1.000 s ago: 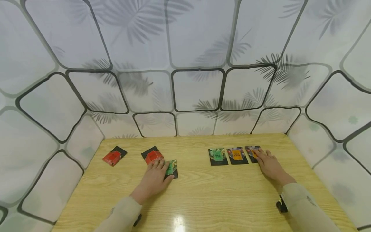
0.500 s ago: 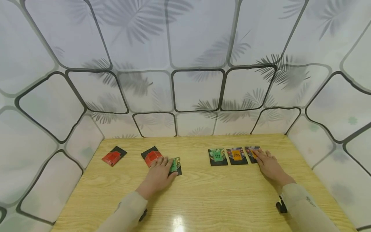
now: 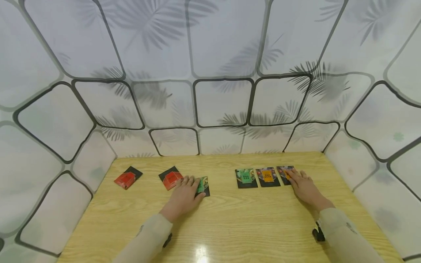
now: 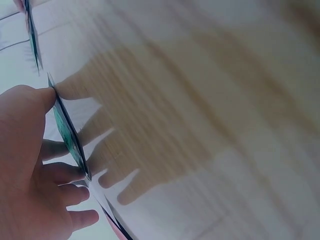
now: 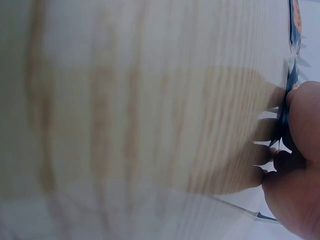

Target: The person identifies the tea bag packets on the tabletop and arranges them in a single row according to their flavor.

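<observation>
My left hand (image 3: 185,195) rests on a flat green-and-black packet (image 3: 204,186), covering its left part. In the left wrist view the thumb and fingertips of that hand touch the top of the green packet (image 4: 67,132), which lies flat on the table. A red-and-black packet (image 3: 171,179) lies just beyond the left fingers. On the right, my right hand (image 3: 306,188) touches an orange-and-black packet (image 3: 283,171) with its fingertips, hiding its right side. Beside that packet lie another orange packet (image 3: 268,176) and a green packet (image 3: 246,177), in a row.
A second red packet (image 3: 128,177) lies tilted at the far left of the wooden table (image 3: 236,223). Patterned white cloth walls (image 3: 223,102) stand behind the table and at both sides.
My left hand has slid the green packet to the right and slightly away across the table. The right hand stays on the orange packet.
</observation>
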The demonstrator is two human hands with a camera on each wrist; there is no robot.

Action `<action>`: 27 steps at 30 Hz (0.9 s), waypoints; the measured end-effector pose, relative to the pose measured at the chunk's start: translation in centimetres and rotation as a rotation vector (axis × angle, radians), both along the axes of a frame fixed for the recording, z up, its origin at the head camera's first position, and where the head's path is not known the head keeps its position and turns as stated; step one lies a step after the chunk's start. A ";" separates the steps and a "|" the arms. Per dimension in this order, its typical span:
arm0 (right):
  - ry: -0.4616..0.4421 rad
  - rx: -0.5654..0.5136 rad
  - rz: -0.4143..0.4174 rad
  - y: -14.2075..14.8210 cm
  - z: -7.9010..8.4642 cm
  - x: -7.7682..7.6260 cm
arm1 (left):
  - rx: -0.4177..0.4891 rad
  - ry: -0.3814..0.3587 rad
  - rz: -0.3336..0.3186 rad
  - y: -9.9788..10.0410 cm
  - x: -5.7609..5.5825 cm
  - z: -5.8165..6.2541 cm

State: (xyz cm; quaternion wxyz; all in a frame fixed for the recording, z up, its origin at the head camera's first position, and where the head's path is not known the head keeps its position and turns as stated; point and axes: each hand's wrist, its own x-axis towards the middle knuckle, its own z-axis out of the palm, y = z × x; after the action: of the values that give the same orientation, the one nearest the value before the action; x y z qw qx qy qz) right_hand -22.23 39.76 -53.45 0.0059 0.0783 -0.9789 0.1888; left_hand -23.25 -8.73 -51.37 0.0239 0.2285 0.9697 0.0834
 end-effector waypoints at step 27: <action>0.010 0.008 -0.008 -0.1 0.2 -0.1 | -0.017 -0.039 -0.009 1.1 -1.7 0.1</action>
State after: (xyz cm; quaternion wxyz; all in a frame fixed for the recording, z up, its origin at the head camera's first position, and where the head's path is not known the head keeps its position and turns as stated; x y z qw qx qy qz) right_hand -22.28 39.70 -53.20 0.0111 0.0751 -0.9799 0.1846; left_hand -24.94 -7.60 -51.24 0.0452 0.2307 0.9687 0.0795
